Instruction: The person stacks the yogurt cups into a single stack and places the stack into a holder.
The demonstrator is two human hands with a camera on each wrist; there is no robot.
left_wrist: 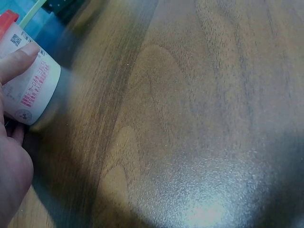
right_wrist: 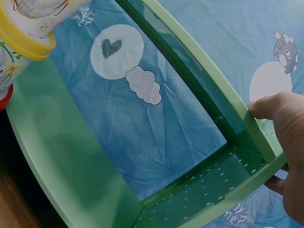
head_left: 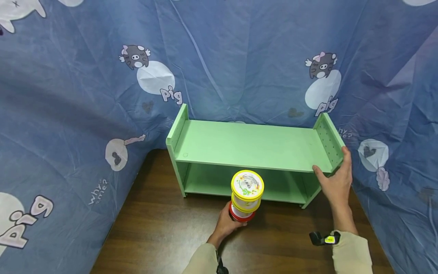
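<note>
A stack of white tubs stands in front of the green shelf unit. On top are two with yellow lids, the upper yellow-lidded tub and the lower yellow-lidded tub. Beneath them is a red-lidded tub, printed with pink text and a code. My left hand grips this bottom tub, thumb across its side in the left wrist view. Whether its base touches the table cannot be told. My right hand holds the shelf unit's right side panel, thumb on the front edge and fingers round the outside.
The shelf unit has an upper board and a lower board, with raised side panels, the right one dotted with holes. It stands on a brown wooden table. Blue cloth with pig prints hangs behind and at both sides.
</note>
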